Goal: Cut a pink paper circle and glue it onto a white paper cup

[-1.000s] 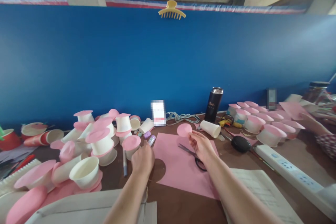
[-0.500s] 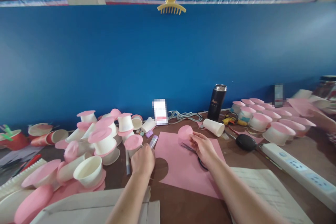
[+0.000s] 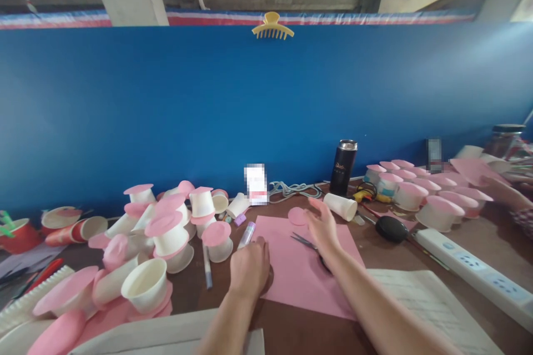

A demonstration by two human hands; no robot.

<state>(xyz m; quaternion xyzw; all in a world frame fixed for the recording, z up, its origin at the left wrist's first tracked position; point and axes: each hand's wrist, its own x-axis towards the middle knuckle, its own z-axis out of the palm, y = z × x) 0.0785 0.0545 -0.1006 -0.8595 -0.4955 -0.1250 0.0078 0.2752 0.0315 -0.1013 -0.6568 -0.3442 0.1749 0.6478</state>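
Observation:
My left hand is closed, its bent fingers at the left edge of a pink paper sheet; whatever it grips is hidden. Just beyond it lies a glue stick, with a lidded cup to the left. My right hand is open over the sheet, fingers apart, beside a small pink paper disc at the sheet's far edge. Black scissors rest on the sheet, their handles partly behind my right hand and wrist.
Paper cups with pink discs crowd the left. More cups stand at the right, near a person's hand. A black bottle, a tipped white cup and a power strip are also around.
My left hand has moved right, from beside the lidded cup to the sheet's edge. My right hand has let go of the pink disc and opened.

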